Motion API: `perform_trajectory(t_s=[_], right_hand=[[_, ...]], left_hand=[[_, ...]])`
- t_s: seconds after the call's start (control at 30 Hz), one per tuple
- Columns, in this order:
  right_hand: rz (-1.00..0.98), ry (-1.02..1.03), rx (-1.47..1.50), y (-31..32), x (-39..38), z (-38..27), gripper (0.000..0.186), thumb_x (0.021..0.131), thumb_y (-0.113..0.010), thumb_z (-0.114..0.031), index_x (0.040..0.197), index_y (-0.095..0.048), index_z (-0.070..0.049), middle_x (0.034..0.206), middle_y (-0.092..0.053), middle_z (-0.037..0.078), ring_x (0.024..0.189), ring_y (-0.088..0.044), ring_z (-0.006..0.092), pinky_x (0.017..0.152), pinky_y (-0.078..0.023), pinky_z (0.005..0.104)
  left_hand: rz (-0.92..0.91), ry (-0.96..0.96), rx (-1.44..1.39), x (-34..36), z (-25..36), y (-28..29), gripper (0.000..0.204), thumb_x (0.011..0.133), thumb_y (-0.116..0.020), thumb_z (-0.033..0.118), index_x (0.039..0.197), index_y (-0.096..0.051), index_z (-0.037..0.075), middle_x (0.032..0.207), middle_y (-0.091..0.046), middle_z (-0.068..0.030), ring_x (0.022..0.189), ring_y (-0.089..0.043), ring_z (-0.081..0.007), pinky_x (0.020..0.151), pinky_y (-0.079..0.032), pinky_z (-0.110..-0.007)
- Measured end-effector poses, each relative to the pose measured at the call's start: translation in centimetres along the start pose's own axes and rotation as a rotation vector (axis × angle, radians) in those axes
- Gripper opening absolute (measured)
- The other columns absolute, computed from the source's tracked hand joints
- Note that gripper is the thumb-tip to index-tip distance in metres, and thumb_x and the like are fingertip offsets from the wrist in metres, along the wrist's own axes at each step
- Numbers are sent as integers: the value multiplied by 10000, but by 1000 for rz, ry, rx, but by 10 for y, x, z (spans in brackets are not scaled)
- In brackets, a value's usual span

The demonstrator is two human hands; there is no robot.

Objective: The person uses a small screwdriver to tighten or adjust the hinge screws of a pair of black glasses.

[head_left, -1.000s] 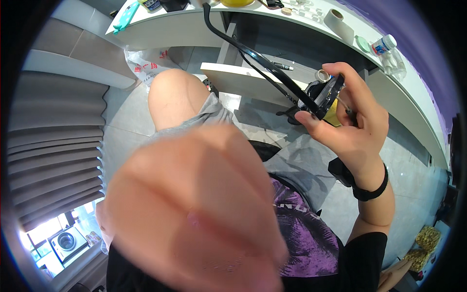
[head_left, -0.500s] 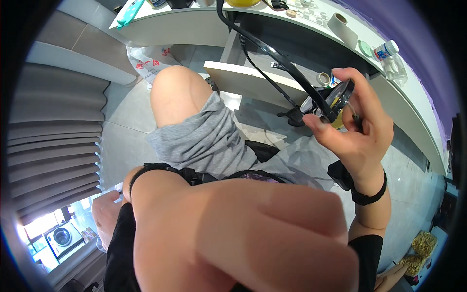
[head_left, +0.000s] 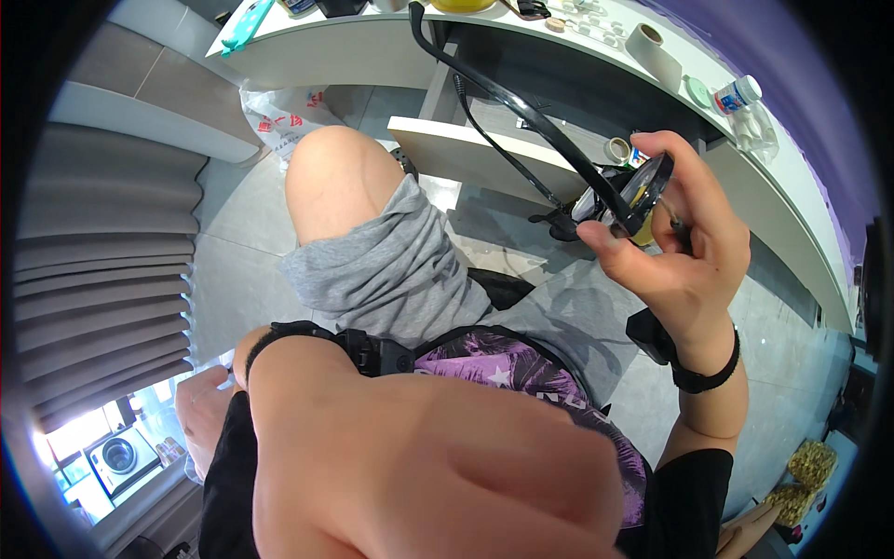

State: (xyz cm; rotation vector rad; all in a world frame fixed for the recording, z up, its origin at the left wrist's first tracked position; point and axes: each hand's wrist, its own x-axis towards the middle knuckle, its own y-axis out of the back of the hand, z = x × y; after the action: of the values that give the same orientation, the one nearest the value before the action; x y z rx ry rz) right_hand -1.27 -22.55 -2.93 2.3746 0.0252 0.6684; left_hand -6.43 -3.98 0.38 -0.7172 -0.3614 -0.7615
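My right hand (head_left: 694, 233) grips black-framed glasses (head_left: 545, 126) by the lens end, thumb on one side and fingers on the other. One long temple reaches up and left across the open drawer (head_left: 494, 158); the other slants below it. Very close to the view looms my left hand (head_left: 447, 456), large and blurred, its fingers curled in. What those fingers hold, if anything, is hidden. Black straps with small devices circle both wrists. Beneath the glasses, my lap shows grey shorts (head_left: 382, 270) and a purple-and-black printed top (head_left: 521, 368).
A white desk (head_left: 354, 51) curves across the top, bearing a tissue roll (head_left: 652, 51) and a white-capped bottle (head_left: 740, 95). A plastic bag (head_left: 279, 116) lies below its left part. Grey curtains (head_left: 102, 252) hang left. Another person's hand (head_left: 203, 405) shows at lower left.
My left hand has shifted slightly left and down, uncovering more of the printed top. My right hand and the glasses have barely moved.
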Motion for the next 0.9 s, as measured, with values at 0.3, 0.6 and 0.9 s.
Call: perform_trajectory(t_s=[0.3, 0.6, 0.9], right_hand=[[-210, 79, -119, 6, -4, -6, 541, 535, -763, -134, 1039, -588, -46, 524, -312, -34, 459, -289, 56, 431, -226, 208], [-122, 328, -376, 12, -13, -18, 614, 554, -820, -290, 1030, -579, 13, 705, -571, 60, 492, -453, 156, 472, -394, 257], [-86, 428, -453, 15, -16, -18, 604, 572, -811, -291, 996, -568, 64, 821, -609, 94, 526, -469, 164, 488, -406, 245]], left_hand=[[-11, -137, 1413, 15, 13, 57, 291, 615, -755, 87, 869, -631, 17, 876, -605, -68, 811, -565, -224, 659, -433, -320], [-68, -83, 1417, 15, 3, 56, 305, 576, -780, 124, 850, -654, 79, 847, -607, -40, 785, -559, -203, 739, -408, -334], [-42, -74, 1391, 11, 7, 54, 199, 578, -758, 70, 758, -674, 87, 798, -615, -23, 772, -554, -196, 808, -404, -366]])
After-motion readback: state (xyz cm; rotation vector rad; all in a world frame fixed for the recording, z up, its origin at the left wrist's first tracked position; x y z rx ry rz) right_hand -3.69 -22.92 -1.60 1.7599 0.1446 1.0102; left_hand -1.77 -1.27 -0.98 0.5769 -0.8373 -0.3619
